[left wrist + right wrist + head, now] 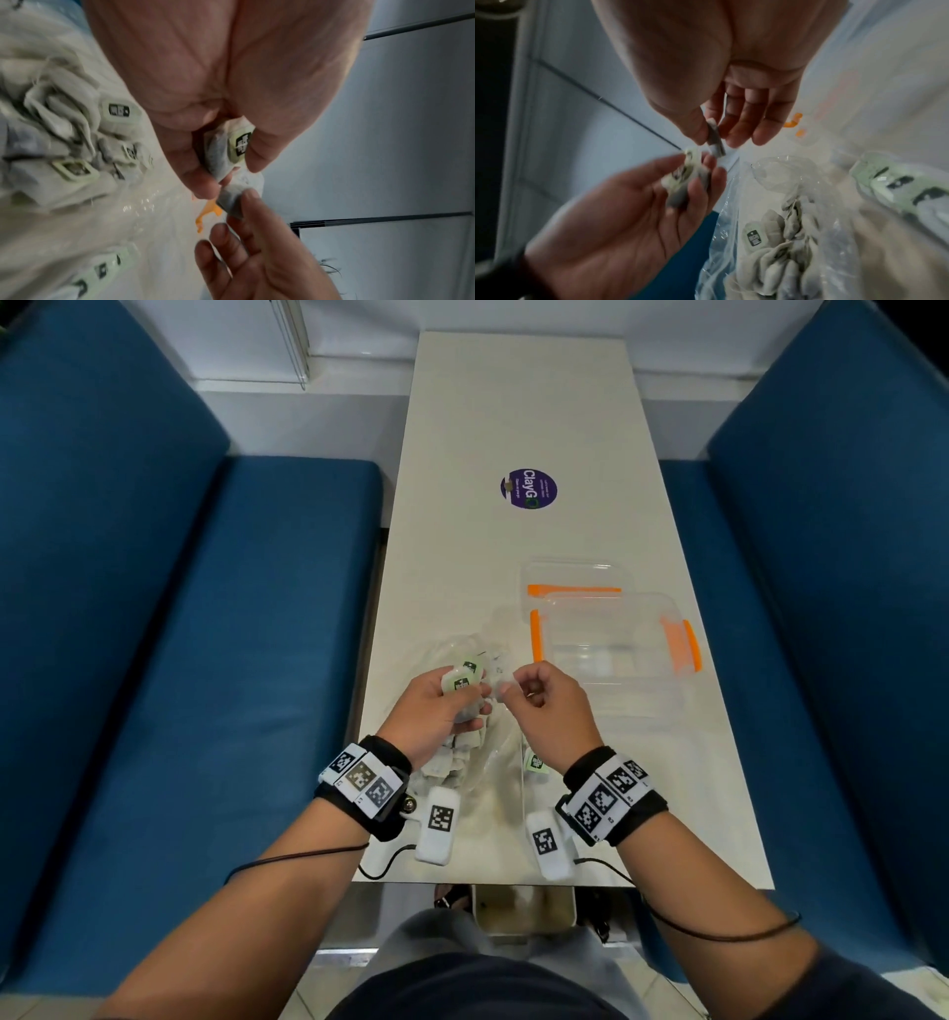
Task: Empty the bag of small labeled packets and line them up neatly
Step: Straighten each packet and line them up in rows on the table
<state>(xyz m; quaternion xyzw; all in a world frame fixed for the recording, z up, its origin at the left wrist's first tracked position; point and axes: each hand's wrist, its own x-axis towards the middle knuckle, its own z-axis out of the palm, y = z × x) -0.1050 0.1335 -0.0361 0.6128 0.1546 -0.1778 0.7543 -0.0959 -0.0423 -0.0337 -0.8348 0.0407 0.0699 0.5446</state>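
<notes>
Holding a small bunch of packets (pixel 461 683) in my left hand (pixel 434 711), fingers curled round them: soft grey-white pouches w/ pale green tags, black print too blurred to read. My right hand (pixel 547 708), just at 3 o'clock of the left, pinches one more packet (pixel 231 200) btwn thumb and forefinger. The clear plastic bag (pixel 777 233) lies crumpled on the table (pixel 513 403) under both hands, more packets inside. A clear tub w/ orange clips (pixel 616 639) sits at 1 o'clock.
</notes>
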